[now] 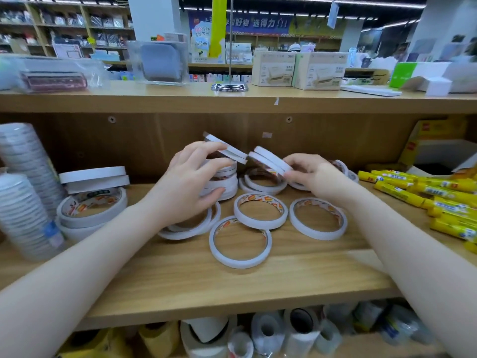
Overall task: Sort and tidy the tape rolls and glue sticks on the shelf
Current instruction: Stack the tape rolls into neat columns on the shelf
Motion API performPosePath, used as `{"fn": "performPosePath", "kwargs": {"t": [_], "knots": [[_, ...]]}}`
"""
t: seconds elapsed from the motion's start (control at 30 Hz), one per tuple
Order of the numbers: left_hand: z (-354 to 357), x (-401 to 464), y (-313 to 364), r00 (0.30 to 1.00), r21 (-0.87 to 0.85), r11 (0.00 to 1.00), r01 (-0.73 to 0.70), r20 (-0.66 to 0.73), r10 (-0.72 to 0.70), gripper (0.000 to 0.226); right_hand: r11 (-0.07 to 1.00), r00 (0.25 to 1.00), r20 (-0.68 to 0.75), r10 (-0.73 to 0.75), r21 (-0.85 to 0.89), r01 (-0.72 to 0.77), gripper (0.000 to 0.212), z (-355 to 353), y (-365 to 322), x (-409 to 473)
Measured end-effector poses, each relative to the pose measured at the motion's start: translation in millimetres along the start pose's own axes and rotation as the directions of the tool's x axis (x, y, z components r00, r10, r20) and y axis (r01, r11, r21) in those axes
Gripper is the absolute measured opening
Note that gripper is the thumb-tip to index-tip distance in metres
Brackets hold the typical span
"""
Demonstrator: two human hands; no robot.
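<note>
My left hand [192, 177] pinches two thin white tape rolls [227, 151], tilted above a short stack [222, 184] — my right hand [313, 174] pinches another tilted pair [271, 160]. Loose rolls [260, 210] lie flat on the wooden shelf [232, 285]; yellow glue sticks [423, 192] are heaped at right.

**Legible Markings: Shelf and Shop Background**

Far centre, blue banner [240, 23]: white Chinese characters, partly readable as "好物 选得力!!!"; left portion obscured. Cardboard boxes [296, 69] on the upper shelf: small grey logo at top corner, remaining print too small to read. Yellow glue sticks [402, 188], right: red and blue label print, illegible. Tape roll [91, 202] cores, left and centre: printed orange-green graphics, wording unreadable.
</note>
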State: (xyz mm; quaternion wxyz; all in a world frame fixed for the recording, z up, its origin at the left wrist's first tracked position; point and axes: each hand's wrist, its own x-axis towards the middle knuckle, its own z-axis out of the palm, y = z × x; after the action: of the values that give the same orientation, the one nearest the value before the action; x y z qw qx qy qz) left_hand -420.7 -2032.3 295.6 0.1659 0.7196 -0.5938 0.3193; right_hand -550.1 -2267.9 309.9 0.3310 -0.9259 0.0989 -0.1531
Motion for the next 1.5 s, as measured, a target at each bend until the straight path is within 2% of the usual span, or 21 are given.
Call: {"fn": "performPosePath", "kwargs": {"t": [0.07,0.13,0.2,0.23,0.3,0.33,0.37,0.47,0.57,0.7,0.8,0.93,1.03,1.1,1.2,1.33,1.5], "knots": [[1,4,6,0.999,-0.030,0.999,0.015,-0.045,-0.017,0.040,0.965,0.999,0.014,-0.034,0.261,0.029,0.017,-7,-1,-13],[1,6,14,0.995,-0.083,0.995,0.046,-0.085,-0.053,0.041,0.933,0.994,0.077,-0.079,0.358,0.046,0.021,-10,1,-22],[0,7,24,0.993,-0.137,0.989,0.064,-0.091,-0.077,0.043,0.923,0.990,0.113,-0.085,0.384,0.035,0.020,-8,5,-26],[0,9,29,0.994,-0.154,0.986,0.060,-0.085,-0.073,0.044,0.946,0.992,0.100,-0.080,0.321,0.044,0.018,-6,7,-26],[2,11,37,0.997,-0.165,0.986,0.035,-0.063,-0.046,0.042,0.996,0.996,0.028,-0.087,-0.007,0.087,0.014,-4,10,-25],[4,12,41,0.998,-0.158,0.987,0.027,-0.049,-0.035,0.040,0.982,0.994,-0.021,-0.111,-0.154,0.106,0.014,-3,10,-24],[5,12,44,0.999,-0.147,0.989,0.025,-0.040,-0.031,0.038,0.967,0.985,-0.068,-0.156,-0.212,0.139,0.015,-4,9,-25],[4,10,50,0.995,-0.126,0.990,0.061,-0.076,-0.071,0.041,0.947,0.944,-0.080,-0.320,-0.071,0.315,0.018,-7,-1,-33],[-8,4,54,0.966,-0.109,0.982,0.152,-0.194,-0.171,0.041,0.880,0.879,-0.063,-0.473,0.017,0.475,0.024,-5,-17,-36],[-31,-23,53,0.902,-0.100,0.951,0.293,-0.300,-0.309,0.033,0.831,0.834,-0.052,-0.550,0.066,0.552,0.025,14,-43,-28],[-54,-54,46,0.895,-0.039,0.937,0.347,-0.287,-0.343,0.025,0.800,0.800,-0.022,-0.599,0.008,0.599,0.026,39,-66,-21],[-84,-102,29,0.916,0.034,0.927,0.373,-0.172,-0.362,0.023,0.702,0.712,0.120,-0.692,-0.116,0.702,0.022,74,-99,-17],[-101,-132,17,0.931,0.135,0.923,0.359,-0.116,-0.345,0.028,0.605,0.667,0.142,-0.731,-0.317,0.730,0.021,96,-120,-12],[-113,-146,7,0.921,0.143,0.912,0.385,-0.127,-0.368,0.031,0.664,0.748,0.090,-0.657,-0.399,0.632,0.023,104,-131,-8],[-126,-164,-11,0.912,0.112,0.911,0.398,-0.160,-0.378,0.028,0.794,0.852,0.021,-0.523,-0.353,0.495,0.027,113,-139,0],[-132,-177,-30,0.913,0.081,0.919,0.386,-0.173,-0.369,0.019,0.856,0.900,-0.036,-0.435,-0.325,0.401,0.028,133,-148,14],[-133,-184,-47,0.942,0.042,0.948,0.317,-0.132,-0.309,0.023,0.915,0.942,-0.109,-0.317,-0.295,0.274,0.027,152,-154,31]]}}
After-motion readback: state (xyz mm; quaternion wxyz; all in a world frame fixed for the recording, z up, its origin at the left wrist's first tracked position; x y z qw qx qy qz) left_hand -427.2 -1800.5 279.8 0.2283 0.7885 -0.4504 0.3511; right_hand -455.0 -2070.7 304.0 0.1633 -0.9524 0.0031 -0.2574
